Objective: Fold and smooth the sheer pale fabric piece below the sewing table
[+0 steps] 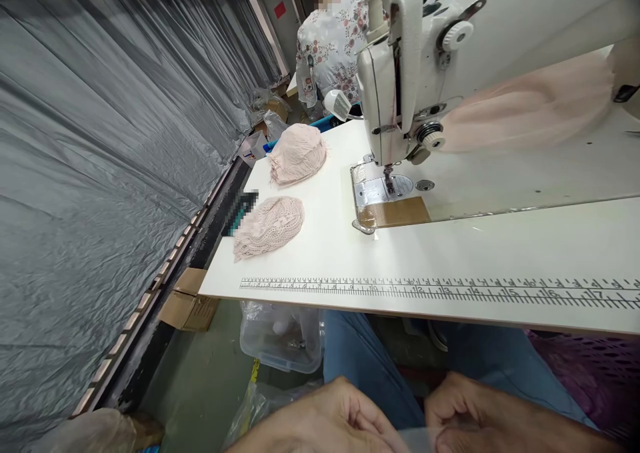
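Note:
My left hand (340, 418) is low in the view above my lap, its fingers curled closed. Beside it my right hand (467, 410) is closed too, with fingers bent inward. A pale, see-through strip (419, 441) shows between the two hands at the bottom edge; I cannot make out what it is. On the white sewing table (320, 260) lie a pale pink cup-shaped fabric piece (299, 153) and a pink lace piece (270, 226). More pink fabric (530, 106) rests under the arm of the sewing machine (385, 100). Both hands are apart from the table.
A printed ruler scale (420, 290) runs along the table's front edge. Below stand a clear plastic bin (283, 336) and a cardboard box (189, 301). A purple basket (580, 373) is at my right. A grey curtain (100, 140) hangs at left; another person (333, 46) sits beyond the machine.

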{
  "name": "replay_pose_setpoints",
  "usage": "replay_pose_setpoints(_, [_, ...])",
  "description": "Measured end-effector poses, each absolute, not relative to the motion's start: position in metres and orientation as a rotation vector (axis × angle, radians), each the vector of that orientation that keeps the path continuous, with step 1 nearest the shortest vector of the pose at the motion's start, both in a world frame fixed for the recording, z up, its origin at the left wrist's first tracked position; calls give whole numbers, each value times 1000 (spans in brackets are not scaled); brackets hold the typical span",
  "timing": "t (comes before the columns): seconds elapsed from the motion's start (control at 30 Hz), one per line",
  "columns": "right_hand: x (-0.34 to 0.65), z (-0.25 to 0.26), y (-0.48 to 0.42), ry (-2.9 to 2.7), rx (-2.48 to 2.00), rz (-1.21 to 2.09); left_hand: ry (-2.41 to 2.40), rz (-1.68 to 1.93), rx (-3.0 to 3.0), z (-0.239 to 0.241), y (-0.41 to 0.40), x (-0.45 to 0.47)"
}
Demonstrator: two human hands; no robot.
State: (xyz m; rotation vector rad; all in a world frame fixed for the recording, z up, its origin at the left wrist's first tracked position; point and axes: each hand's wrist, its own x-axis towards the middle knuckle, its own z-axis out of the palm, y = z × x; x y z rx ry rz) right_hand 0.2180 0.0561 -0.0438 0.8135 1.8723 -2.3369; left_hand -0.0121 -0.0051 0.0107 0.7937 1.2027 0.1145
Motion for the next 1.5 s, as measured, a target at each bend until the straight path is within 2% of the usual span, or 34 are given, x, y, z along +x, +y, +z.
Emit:
replay_pose_setpoints(0.6, [204, -53, 52, 1871, 760, -2358, 1214, 58, 813, -6, -8, -11])
replay_pose_setpoints(1.1, [221, -66, 60, 1742, 657, -2490, 1245, 17, 868, 4, -5, -21])
replay_pose_setpoints(1.5, [215, -69, 53, 1788, 775, -2456, 1169, 89, 847, -7, -12, -35])
